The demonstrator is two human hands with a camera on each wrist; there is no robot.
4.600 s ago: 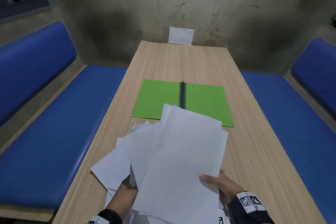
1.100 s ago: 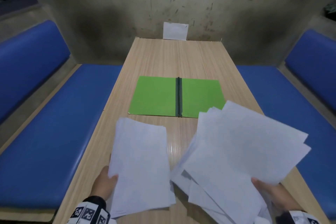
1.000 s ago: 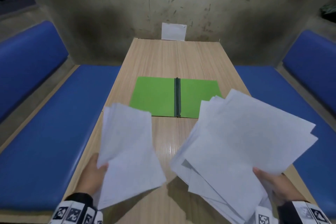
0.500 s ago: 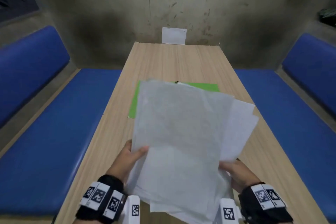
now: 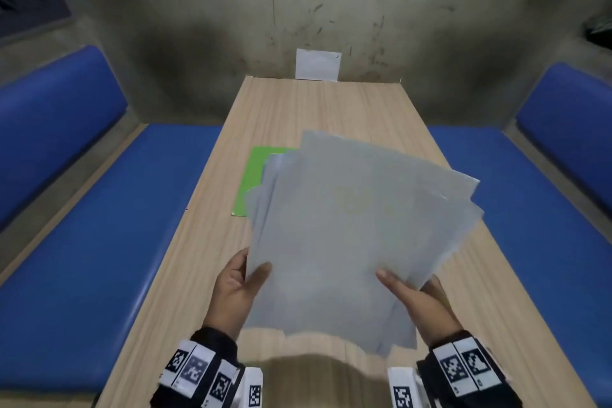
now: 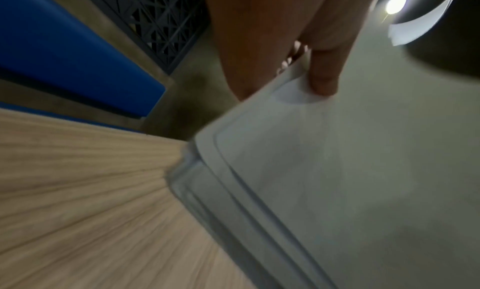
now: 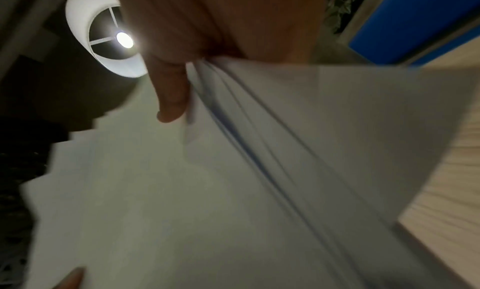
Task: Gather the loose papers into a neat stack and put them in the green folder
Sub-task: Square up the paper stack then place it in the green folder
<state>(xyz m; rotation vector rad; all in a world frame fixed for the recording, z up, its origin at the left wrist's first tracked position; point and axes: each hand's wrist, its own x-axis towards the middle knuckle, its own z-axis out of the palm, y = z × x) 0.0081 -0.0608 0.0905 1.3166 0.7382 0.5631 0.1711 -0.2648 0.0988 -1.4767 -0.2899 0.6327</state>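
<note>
Head view: both hands hold one fanned bundle of papers [image 5: 347, 235] in centre frame, lifted off the table [image 5: 318, 106]. Left hand [image 5: 236, 288] pinches the lower left edge, thumb on top; right hand [image 5: 417, 298] pinches the lower right edge the same way. Green folder [image 5: 253, 175] lies mostly hidden behind the sheets, centre left.

To square up well, I'd loosen both pinches, stand the bundle on its bottom edge and tap it on the wood.

A second ago the sheets were split into two separate bunches; now they're merged.

Left wrist: thumb [image 6: 324, 75] presses the sheet corner, staggered edges below.

Right wrist: thumb [image 7: 171, 96] on top, sheet edges fanned to the right.
</note>
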